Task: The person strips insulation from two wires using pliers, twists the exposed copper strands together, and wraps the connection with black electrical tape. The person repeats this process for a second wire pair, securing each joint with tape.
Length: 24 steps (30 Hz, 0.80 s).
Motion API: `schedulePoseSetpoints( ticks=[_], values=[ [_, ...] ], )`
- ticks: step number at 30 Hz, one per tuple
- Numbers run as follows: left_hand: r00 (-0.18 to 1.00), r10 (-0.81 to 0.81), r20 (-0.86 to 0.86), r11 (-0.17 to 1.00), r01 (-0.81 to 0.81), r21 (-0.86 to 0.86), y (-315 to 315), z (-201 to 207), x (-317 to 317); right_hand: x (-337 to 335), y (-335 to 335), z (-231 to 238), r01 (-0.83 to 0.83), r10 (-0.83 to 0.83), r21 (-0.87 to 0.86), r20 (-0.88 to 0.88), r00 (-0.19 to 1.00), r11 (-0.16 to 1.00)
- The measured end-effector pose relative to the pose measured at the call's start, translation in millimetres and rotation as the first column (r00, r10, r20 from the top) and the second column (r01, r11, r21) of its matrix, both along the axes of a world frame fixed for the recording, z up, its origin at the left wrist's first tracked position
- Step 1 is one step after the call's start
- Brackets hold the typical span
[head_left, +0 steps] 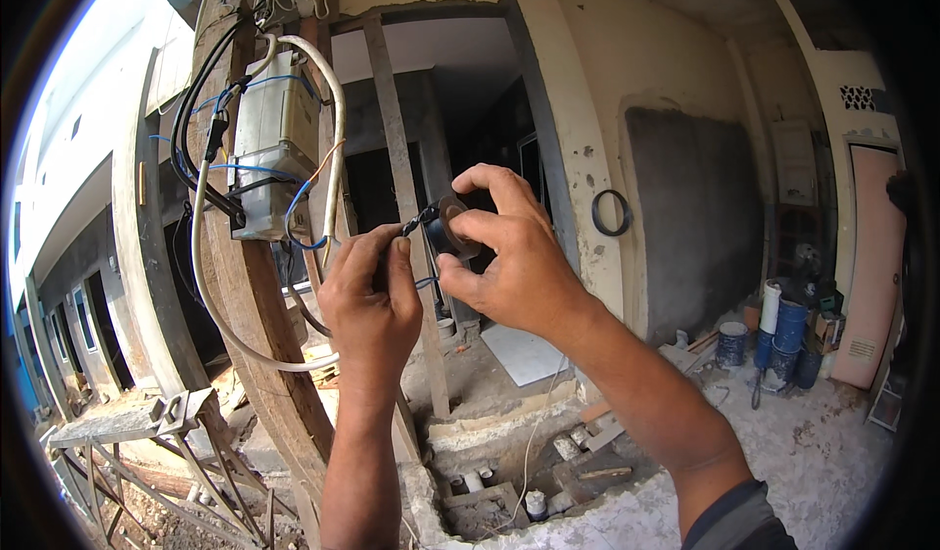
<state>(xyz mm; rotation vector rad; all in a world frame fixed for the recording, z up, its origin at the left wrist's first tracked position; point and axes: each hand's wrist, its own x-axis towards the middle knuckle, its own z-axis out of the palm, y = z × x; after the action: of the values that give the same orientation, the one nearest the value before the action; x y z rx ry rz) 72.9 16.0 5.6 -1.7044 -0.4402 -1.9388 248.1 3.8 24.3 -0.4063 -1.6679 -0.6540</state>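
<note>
In front of the wooden post, my left hand (370, 290) is closed, with thumb and index finger pinching the end of a dark, black-wrapped wire (416, 221). My right hand (519, 266) grips a roll of black electrical tape (448, 229) between thumb and fingers, close to the left fingertips. Tape appears to run from the roll to the wire. A short blue wire (427, 282) shows between the hands. Behind my left wrist passes a thick white cable (264, 362); whether it joins the pinched wire is hidden.
A grey electrical box (277, 148) with black, blue and white wires is fixed to the wooden post (264, 325). Below lies a dug pit with pipes (535, 504). A metal truss (147, 442) stands left; blue buckets (786, 339) stand right. A black ring (611, 213) hangs on the column.
</note>
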Motion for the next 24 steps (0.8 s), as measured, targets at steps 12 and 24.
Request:
schedulePoseSetpoints(
  ticks=[12, 24],
  values=[
    [0.999, 0.011, -0.033, 1.000, -0.011, 0.005, -5, 0, -5, -1, 10, 50, -0.624, 0.684, -0.433, -0.024, 0.729, 0.651],
    [0.974, -0.210, 0.079, 0.977, 0.211, -0.001, 10, 0, 1, -5, -13, -3, -0.027, 0.015, 0.083, 0.141, 0.990, 0.996]
  ],
)
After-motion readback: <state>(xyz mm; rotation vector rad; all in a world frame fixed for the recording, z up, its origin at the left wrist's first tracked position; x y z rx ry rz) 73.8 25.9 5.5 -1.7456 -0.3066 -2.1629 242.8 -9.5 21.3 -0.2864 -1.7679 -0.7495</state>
